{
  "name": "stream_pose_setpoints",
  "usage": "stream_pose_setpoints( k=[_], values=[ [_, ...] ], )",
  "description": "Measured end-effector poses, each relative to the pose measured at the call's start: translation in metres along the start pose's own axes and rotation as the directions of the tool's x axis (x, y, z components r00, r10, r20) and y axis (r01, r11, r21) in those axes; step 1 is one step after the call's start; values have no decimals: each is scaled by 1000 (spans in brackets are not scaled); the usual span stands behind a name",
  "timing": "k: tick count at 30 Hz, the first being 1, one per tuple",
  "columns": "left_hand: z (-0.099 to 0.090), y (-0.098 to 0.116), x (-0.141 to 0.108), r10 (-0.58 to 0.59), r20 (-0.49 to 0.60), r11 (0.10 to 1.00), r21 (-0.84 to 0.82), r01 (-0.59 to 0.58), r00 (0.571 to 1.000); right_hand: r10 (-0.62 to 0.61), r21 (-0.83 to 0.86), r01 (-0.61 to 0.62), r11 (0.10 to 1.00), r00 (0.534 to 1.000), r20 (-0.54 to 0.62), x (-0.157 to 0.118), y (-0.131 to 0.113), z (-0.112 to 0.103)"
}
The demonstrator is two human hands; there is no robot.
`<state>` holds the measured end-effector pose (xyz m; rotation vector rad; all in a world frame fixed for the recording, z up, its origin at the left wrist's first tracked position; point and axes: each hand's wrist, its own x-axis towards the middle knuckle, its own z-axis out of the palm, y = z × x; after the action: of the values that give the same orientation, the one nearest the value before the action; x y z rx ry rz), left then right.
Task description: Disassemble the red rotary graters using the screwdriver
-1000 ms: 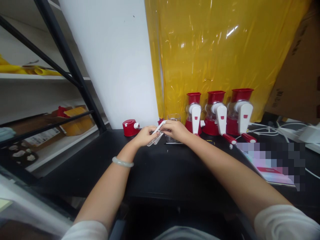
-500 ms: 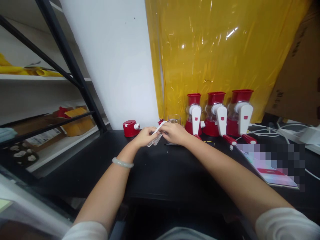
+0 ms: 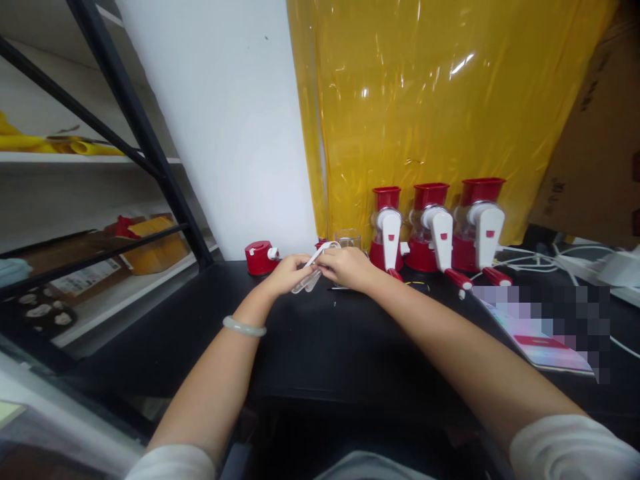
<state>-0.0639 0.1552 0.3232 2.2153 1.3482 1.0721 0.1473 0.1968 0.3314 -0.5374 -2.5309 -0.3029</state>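
Note:
Both hands meet above the back of the black table [image 3: 320, 347]. Between them is a thin white plastic part [image 3: 316, 259] with a looped end and clear pieces hanging beneath. My left hand [image 3: 290, 273], a pale bangle on its wrist, pinches the part from the left. My right hand [image 3: 347, 265] has its fingers closed on the upper right end. A red base piece with a white knob [image 3: 259, 258] sits left of my left hand. Behind my right hand stands a clear container [image 3: 349, 238], partly hidden.
Three red and white crank graters [image 3: 390, 230] stand at the back right, handles forward. A tablet [image 3: 545, 340] lies at the right, with white cables [image 3: 540, 260] behind it. Shelves with a black frame [image 3: 135, 100] rise at the left.
The white part has tilted slightly in my fingers, and its looped end shows more. Both hands remain in nearly the same place.

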Motion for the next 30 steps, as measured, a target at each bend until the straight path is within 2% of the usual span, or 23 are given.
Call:
stream_pose_setpoints(
  k=[8,13,16,19,23,25,30],
  values=[
    [1,4,0,-15,-11,1000,7,15,1000,9,-5,-9,1000,1000,14,1,-1,1],
    [0,3,0,5,-37,994,109,-1,999,50,62,-53,997,998,50,4,-3,-9],
    [-1,2,0,33,-48,983,183,-23,998,107,138,-125,983,986,131,7,-5,-19],
    [-2,2,1,55,-59,967,253,-38,997,92,190,-156,969,947,309,8,-8,-24],
    [-3,-1,2,57,-82,943,331,-27,995,71,155,-179,972,847,528,3,-11,-21],
    [-3,-2,2,57,-96,934,356,-20,994,75,123,-176,977,815,575,1,-12,-18],
    [-4,-2,1,59,-100,928,371,-18,993,39,204,-196,959,806,591,-1,-8,-9]
  ],
)
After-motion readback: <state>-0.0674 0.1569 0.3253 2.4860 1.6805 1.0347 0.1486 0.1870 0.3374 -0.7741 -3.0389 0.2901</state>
